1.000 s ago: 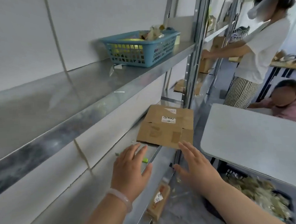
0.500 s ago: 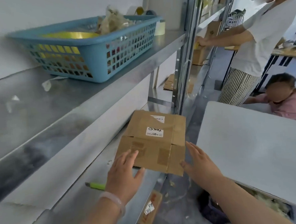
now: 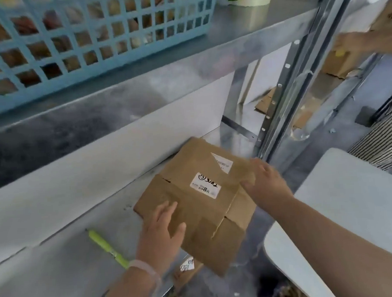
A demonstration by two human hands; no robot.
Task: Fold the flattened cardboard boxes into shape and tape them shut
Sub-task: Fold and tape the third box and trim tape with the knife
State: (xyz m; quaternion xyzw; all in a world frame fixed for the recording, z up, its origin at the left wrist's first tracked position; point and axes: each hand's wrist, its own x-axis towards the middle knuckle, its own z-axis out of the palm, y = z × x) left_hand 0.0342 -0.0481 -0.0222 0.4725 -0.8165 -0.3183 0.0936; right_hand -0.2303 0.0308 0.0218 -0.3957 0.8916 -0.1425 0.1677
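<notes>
Green pen [image 3: 105, 246] lies on the metal shelf [image 3: 60, 271], just left of the left hand [image 3: 161, 235]. It could get bumped and roll off. The left hand rests flat on the near left part of the flattened cardboard box [image 3: 193, 203], fingers [image 3: 164, 210] spread, not gripping. The box lies on the shelf with its near right corner sticking out past the edge. The right hand [image 3: 266, 180] holds the box's right edge; I cannot tell how tight. If that hand pulls too fast, the box may tip off and fall to the floor.
</notes>
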